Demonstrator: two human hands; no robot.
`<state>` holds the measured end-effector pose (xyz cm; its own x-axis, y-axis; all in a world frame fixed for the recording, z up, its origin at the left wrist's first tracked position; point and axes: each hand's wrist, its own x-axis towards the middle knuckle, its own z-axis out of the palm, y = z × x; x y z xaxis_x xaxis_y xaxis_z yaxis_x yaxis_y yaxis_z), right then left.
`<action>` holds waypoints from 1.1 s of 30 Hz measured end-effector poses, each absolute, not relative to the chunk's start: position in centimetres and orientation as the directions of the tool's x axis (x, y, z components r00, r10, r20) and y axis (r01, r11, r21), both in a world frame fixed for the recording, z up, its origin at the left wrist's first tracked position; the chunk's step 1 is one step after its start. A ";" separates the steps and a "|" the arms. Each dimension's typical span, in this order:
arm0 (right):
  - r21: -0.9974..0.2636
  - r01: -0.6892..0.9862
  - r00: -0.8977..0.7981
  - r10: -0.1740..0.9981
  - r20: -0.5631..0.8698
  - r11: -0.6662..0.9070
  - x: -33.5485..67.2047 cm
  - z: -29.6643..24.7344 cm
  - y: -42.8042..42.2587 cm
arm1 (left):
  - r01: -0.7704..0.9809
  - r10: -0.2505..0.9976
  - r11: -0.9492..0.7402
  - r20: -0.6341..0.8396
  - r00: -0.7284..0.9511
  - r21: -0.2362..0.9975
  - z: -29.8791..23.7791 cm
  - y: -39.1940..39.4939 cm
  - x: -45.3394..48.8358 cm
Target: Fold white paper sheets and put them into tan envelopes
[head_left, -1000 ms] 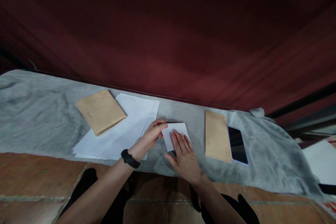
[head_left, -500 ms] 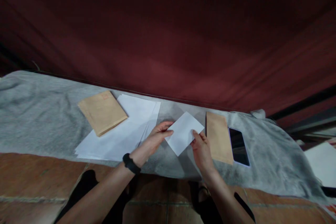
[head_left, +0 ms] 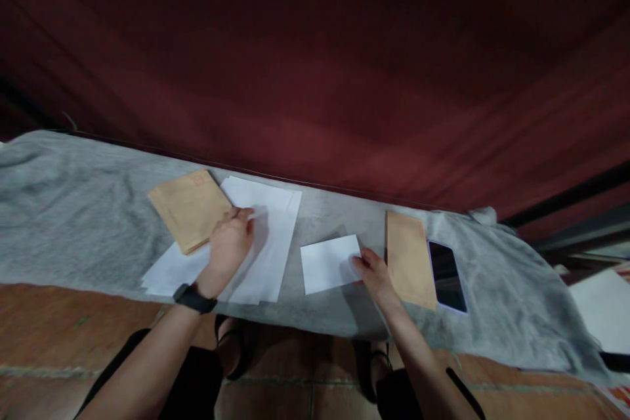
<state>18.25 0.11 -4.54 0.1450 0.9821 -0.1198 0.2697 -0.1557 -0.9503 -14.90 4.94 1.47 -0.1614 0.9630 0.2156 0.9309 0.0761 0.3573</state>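
Observation:
My right hand (head_left: 374, 271) pinches the right edge of a small folded white sheet of paper (head_left: 327, 266), thumb on top, low over the grey cloth. Off to the left, my left hand (head_left: 231, 239), a black band on its wrist, is at the right corner of a stack of brown envelopes (head_left: 189, 210). Its fingers are curled, and whether an envelope corner is between them is hidden. Under the stack and this hand lie several large white sheets (head_left: 268, 236), slightly fanned out.
Right of my right hand, another brown envelope (head_left: 411, 262) lies beside a phone (head_left: 447, 275) with a dark screen. Grey cloth (head_left: 73, 210) covers the long surface, with a dark red drape (head_left: 315, 92) rising behind it. Brown floor tiles (head_left: 44, 321) show in front.
My left hand has let go of the folded paper and moved left to the envelope stack. The paper, still in my right hand, has turned and come lower.

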 end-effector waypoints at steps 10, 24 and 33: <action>-0.810 0.582 0.189 0.981 0.055 -0.066 17.9 -4.4 -0.6 | 0.992 0.990 0.124 0.066 -0.124 0.007 1.5 3.7 -22.2; -0.991 0.043 -0.079 0.988 -0.133 -0.130 11.3 -1.5 -2.7 | 0.894 0.930 -0.365 0.049 0.365 0.260 1.9 -4.1 -4.3; -0.925 -0.229 -0.219 0.941 -0.256 -0.305 12.3 -0.6 -2.4 | 0.727 0.833 -0.535 0.123 0.540 0.431 1.4 -4.3 -2.3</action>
